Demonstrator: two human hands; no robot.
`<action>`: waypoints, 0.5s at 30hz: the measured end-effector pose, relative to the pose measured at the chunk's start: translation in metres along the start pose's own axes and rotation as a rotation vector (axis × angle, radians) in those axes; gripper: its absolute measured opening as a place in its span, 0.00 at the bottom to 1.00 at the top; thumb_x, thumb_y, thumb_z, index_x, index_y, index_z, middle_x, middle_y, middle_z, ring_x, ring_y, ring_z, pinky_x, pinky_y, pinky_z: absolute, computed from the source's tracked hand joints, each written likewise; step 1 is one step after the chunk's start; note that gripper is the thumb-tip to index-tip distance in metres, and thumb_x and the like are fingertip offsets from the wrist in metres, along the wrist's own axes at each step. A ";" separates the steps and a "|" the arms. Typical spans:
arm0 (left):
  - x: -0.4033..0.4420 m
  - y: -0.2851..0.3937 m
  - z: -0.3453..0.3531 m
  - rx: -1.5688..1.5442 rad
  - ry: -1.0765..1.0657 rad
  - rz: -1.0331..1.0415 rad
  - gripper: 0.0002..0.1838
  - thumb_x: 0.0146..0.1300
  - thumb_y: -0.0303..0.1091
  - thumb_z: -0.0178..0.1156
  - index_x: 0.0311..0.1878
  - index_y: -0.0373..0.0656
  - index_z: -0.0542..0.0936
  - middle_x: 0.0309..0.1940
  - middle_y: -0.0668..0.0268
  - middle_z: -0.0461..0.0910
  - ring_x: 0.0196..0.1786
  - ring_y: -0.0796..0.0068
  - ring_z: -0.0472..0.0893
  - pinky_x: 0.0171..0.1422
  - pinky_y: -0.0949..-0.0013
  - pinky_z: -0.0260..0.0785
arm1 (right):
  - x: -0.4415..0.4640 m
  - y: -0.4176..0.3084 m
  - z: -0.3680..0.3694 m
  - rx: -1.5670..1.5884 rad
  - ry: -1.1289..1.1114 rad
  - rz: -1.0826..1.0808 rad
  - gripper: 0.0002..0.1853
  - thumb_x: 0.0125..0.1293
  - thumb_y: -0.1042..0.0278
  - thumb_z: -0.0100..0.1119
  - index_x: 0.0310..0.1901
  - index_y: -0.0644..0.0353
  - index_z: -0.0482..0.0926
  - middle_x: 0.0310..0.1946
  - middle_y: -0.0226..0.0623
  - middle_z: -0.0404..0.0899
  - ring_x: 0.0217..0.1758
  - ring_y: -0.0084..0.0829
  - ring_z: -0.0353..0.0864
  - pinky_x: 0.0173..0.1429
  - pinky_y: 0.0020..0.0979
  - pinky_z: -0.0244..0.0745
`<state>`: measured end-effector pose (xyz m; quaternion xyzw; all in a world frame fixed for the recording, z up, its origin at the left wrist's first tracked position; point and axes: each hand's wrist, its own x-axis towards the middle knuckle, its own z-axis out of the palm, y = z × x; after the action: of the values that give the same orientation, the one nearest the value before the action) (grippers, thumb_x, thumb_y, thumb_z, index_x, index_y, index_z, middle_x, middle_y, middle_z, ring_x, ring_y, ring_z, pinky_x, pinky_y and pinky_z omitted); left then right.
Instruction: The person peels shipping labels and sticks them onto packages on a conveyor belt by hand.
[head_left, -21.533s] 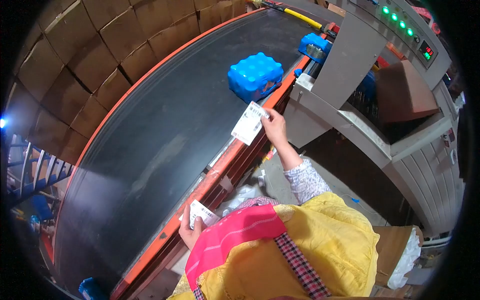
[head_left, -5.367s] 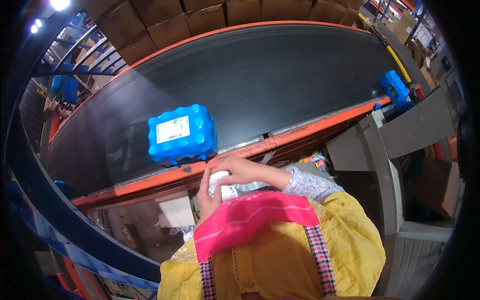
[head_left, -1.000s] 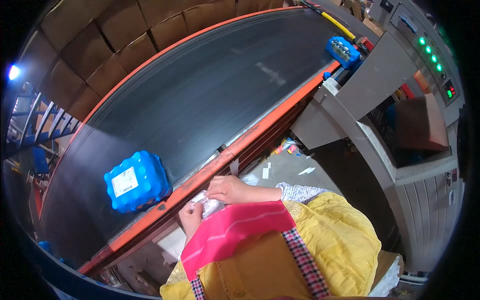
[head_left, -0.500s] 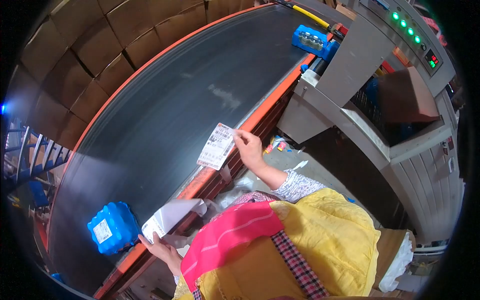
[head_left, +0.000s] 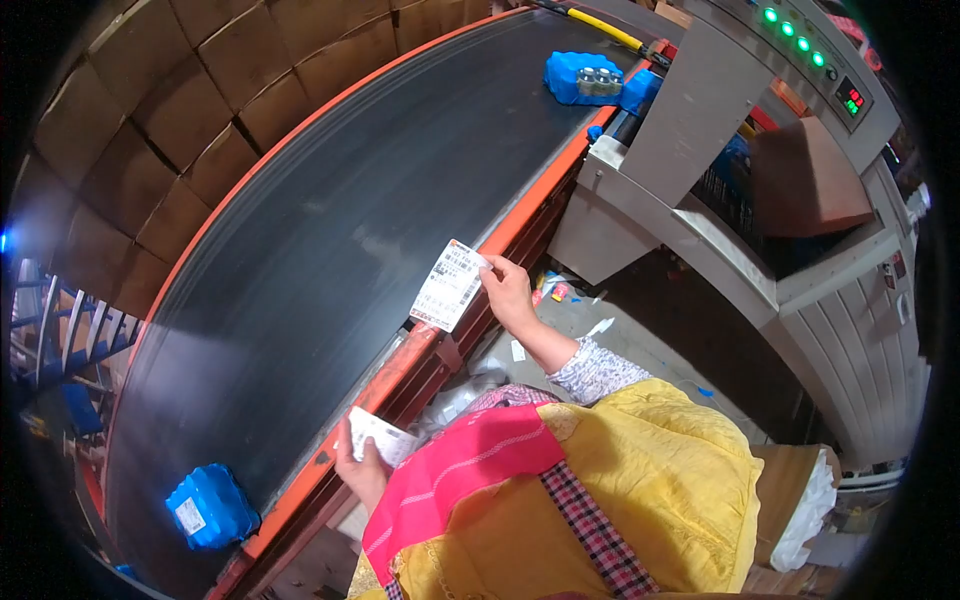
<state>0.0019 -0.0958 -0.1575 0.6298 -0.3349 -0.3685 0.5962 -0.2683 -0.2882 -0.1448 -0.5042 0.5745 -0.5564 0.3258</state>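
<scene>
We see a long dark conveyor belt (head_left: 300, 280) running from the lower left to the upper right, edged by an orange rail (head_left: 545, 185) on its near side. Behind it we see a wall of stacked brown cartons (head_left: 150, 130). On the right stands a grey machine (head_left: 690, 120) with a brown box (head_left: 808, 180) in its open side. Below us we see a yellow garment (head_left: 680, 460) and a pink apron band (head_left: 470, 470).

We find one blue pack (head_left: 215, 505) at the belt's lower left, close to the near rail, with a white sticker (head_left: 190, 516) on it. Another, the far blue pack (head_left: 570, 78), sits at the upper end beside the machine, silvery can ends showing through its side; just beside it, at the machine's mouth, we see more blue wrap (head_left: 640, 92).

The right hand (head_left: 513, 297) has thumb and forefinger pinched together on the upper right edge of a printed label (head_left: 448, 285), which we see held tilted, overlapping the orange rail and belt, well apart from both packs. We cannot tell whether it touches the rail. The left hand (head_left: 366, 474), near the apron, has its thumb and fingers clamped on white printed paper (head_left: 380, 438); we cannot tell how many pieces. Smallest of all, we see green lights (head_left: 788, 30) on the machine's panel.
</scene>
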 end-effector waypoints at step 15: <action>-0.009 0.006 0.023 0.043 -0.216 -0.159 0.23 0.62 0.17 0.50 0.62 0.39 0.71 0.21 0.75 0.71 0.18 0.89 0.64 0.21 0.81 0.55 | 0.003 0.012 -0.017 -0.006 0.083 0.009 0.13 0.61 0.70 0.54 0.45 0.66 0.80 0.30 0.44 0.82 0.32 0.27 0.81 0.38 0.29 0.72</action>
<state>-0.0225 -0.0997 -0.1518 0.6237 -0.3539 -0.4729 0.5120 -0.2879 -0.2870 -0.1529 -0.4789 0.5915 -0.5736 0.3028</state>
